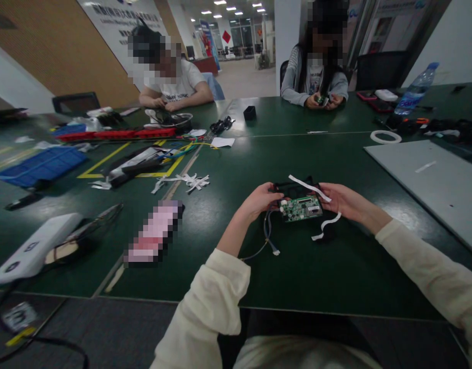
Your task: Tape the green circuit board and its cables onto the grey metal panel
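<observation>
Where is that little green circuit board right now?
In the head view, the green circuit board is right of centre, between the person's left hand and right hand, over the green table.

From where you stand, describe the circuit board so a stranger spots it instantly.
At the dark green table, follow the cream sleeves forward. Between the left grip and right grip is the circuit board: green, crowded with components, unlike the plain white strip near it.
</observation>
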`<state>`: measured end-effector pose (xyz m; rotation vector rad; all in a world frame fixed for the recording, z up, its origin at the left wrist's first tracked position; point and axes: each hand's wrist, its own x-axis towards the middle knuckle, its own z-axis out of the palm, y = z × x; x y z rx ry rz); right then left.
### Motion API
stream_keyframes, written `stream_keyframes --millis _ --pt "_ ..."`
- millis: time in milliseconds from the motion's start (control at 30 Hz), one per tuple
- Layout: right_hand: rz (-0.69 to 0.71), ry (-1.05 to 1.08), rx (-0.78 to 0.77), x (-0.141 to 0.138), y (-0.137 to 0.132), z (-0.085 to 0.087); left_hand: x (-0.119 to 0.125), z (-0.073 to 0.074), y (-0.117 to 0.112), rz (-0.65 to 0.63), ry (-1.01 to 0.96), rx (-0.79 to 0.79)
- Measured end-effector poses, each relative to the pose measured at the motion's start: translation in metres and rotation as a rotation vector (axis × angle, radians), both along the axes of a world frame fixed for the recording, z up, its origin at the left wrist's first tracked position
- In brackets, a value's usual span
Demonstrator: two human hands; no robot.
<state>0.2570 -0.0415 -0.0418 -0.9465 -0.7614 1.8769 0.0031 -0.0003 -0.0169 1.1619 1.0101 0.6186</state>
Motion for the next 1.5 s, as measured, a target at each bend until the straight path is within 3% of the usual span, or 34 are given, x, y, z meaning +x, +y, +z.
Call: stream_keyframes --millis 400,567,733,1000,1167,1267,1500 --pt "0.033 0.13 0.08 0.003 -0.014 0.009 0.003 -0.002 0.001 -0.033 -0.17 -0.194" --pt "0.096 -0.125 0.069 0.009 -0.013 0.01 -0.009 0.004 0.006 -0.01 -0.192 -0.194" --pt "0.278 -0.409 0.128 0.017 -0.019 0.015 -0.023 0.008 0.012 0.093 -0.215 -0.19" --pt "0.363 -0.63 0.319 0.009 -0.032 0.025 -0.023 0.002 0.016 0.133 -0.261 -0.228" --pt "0.591 -0.787 0.556 0.007 -0.036 0.031 -0.023 0.004 0.015 0.168 -0.259 -0.206" --pt "0.567 -0.881 0.641 0.002 -0.039 0.026 -0.022 0.005 0.013 0.175 -0.234 -0.213" --pt "0.426 -1.018 0.664 -0.01 -0.042 0.017 -0.021 0.011 0.01 0.261 -0.243 -0.174"
